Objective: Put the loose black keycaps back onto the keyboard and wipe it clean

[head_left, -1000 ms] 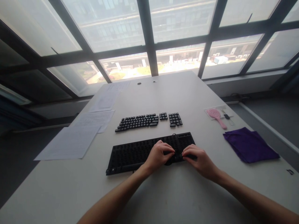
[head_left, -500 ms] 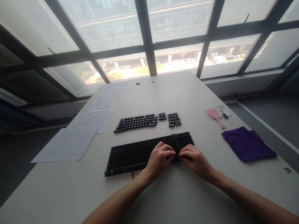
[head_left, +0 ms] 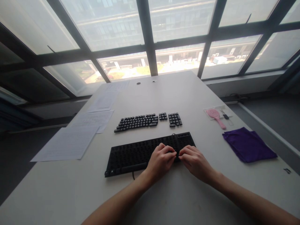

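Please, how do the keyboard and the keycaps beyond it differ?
The keyboard is one long piece; the keycaps lie in three clusters. The left hand and right hand are over the keyboard; the keycaps lie apart from both. Keyboard and keycaps are dark, on the white table.

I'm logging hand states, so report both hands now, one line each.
Left hand: curled at the black keyboard; whether closed on anything cannot be told.
Right hand: also curled there; whether closed on anything cannot be told.
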`<act>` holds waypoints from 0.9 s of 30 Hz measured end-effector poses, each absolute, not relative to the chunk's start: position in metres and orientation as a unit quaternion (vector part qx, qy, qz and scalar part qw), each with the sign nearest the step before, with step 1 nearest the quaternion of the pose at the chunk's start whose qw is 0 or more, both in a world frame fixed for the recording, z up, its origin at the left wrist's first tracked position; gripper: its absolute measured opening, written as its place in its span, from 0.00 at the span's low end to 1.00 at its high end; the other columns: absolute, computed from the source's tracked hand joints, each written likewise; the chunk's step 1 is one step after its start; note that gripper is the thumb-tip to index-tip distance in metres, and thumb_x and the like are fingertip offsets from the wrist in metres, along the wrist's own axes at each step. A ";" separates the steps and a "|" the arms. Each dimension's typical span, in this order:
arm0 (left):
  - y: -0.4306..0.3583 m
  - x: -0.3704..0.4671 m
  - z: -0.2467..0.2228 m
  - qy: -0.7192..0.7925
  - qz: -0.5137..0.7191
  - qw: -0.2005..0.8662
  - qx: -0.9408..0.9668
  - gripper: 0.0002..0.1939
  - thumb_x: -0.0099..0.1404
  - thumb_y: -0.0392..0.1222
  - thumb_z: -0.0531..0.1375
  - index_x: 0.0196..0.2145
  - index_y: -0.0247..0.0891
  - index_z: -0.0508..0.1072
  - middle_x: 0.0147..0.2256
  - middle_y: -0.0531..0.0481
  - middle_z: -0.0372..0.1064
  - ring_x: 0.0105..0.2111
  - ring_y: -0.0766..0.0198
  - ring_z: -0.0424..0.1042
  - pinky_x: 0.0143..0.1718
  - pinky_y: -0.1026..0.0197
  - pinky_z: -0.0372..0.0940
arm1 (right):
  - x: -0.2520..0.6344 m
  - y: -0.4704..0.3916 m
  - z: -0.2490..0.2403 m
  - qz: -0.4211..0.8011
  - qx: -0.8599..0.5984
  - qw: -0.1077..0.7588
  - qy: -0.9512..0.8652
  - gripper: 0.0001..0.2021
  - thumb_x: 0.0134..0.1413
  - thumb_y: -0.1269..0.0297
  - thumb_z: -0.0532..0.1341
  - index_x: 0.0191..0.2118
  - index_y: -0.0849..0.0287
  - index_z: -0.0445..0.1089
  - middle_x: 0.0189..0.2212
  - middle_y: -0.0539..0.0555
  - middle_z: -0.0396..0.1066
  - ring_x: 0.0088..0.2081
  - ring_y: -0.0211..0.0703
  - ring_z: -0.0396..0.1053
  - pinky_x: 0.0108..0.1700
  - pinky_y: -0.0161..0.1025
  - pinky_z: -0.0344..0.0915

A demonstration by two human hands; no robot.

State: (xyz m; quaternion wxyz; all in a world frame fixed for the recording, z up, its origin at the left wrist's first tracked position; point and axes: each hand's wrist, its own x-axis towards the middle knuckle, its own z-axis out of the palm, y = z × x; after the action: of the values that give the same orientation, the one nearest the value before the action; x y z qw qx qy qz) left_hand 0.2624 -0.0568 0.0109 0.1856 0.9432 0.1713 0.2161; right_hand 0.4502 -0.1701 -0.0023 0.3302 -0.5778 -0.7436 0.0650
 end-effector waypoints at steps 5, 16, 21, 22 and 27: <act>-0.061 0.261 0.013 0.177 0.201 0.184 0.946 0.10 0.71 0.38 0.60 0.47 0.43 0.80 0.45 0.45 0.76 0.43 0.54 0.67 0.46 0.50 0.69 | 0.451 -0.172 0.001 0.068 -0.592 0.306 -0.742 0.12 0.68 0.70 0.57 0.34 0.56 0.74 0.39 0.57 0.75 0.43 0.49 0.68 0.44 0.46 0.67; -0.056 0.260 0.019 0.204 0.256 0.231 0.916 0.12 0.72 0.36 0.57 0.48 0.39 0.78 0.43 0.45 0.76 0.43 0.56 0.69 0.47 0.52 0.69 | 0.454 -0.177 -0.002 0.088 -0.584 0.409 -0.695 0.10 0.64 0.73 0.58 0.43 0.54 0.74 0.40 0.57 0.75 0.44 0.51 0.70 0.46 0.49 0.69; -0.046 0.256 0.025 0.271 0.301 0.241 0.882 0.13 0.73 0.33 0.54 0.50 0.39 0.76 0.41 0.46 0.77 0.42 0.57 0.70 0.47 0.52 0.67 | 0.470 -0.173 -0.009 0.065 -0.635 0.486 -0.597 0.11 0.65 0.72 0.56 0.46 0.53 0.74 0.40 0.57 0.74 0.44 0.52 0.71 0.47 0.50 0.70; -0.045 0.256 0.024 0.274 0.298 0.242 0.882 0.13 0.73 0.33 0.54 0.49 0.39 0.76 0.41 0.46 0.77 0.42 0.57 0.70 0.47 0.52 0.67 | 0.474 -0.172 -0.011 0.057 -0.648 0.486 -0.584 0.11 0.64 0.71 0.56 0.46 0.53 0.74 0.41 0.58 0.74 0.45 0.53 0.71 0.49 0.51 0.69; -0.045 0.257 0.023 0.266 0.286 0.237 0.889 0.12 0.71 0.33 0.56 0.47 0.40 0.78 0.41 0.46 0.77 0.41 0.57 0.70 0.47 0.53 0.68 | 0.487 -0.169 -0.015 0.039 -0.682 0.477 -0.553 0.11 0.63 0.70 0.56 0.46 0.54 0.74 0.42 0.58 0.75 0.46 0.54 0.70 0.51 0.53 0.68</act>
State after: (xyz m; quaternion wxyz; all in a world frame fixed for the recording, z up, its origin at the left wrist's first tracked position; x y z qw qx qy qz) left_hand 0.2575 -0.0447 0.0235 0.2374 0.8895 0.2662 0.2857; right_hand 0.4875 -0.1686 -0.0152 0.4770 -0.6819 -0.5531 0.0388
